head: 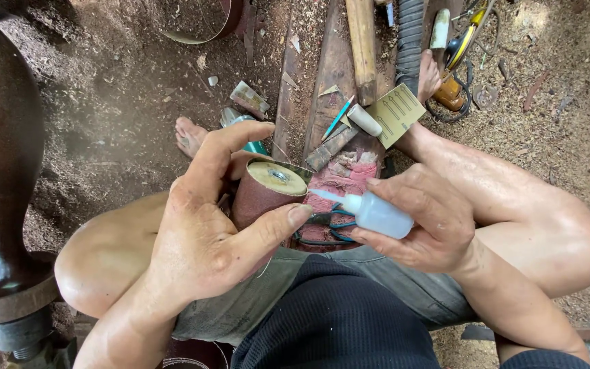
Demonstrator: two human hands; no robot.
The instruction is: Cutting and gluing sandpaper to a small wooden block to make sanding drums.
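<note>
My left hand (pixel 213 225) grips a short cylinder wrapped in reddish-brown sandpaper (pixel 257 198), with a round wooden end face and a metal centre turned upward. My right hand (pixel 421 219) holds a small translucent squeeze bottle (pixel 377 213). The bottle's thin nozzle points left and its tip rests at the rim of the cylinder, near my left thumb. Both hands hover over my lap, between my bare knees. Under them lie scissors with blue handles (pixel 332 222) on a pile of reddish sandpaper scraps (pixel 346 179).
Sawdust covers the ground. Planks (pixel 332 68) and a wooden stick (pixel 362 48) lie ahead, with a card of small needles (pixel 396 113), a blue pen and a white cap. A yellow power tool (pixel 455 75) lies at upper right. A dark turned wooden piece (pixel 1 157) stands at left.
</note>
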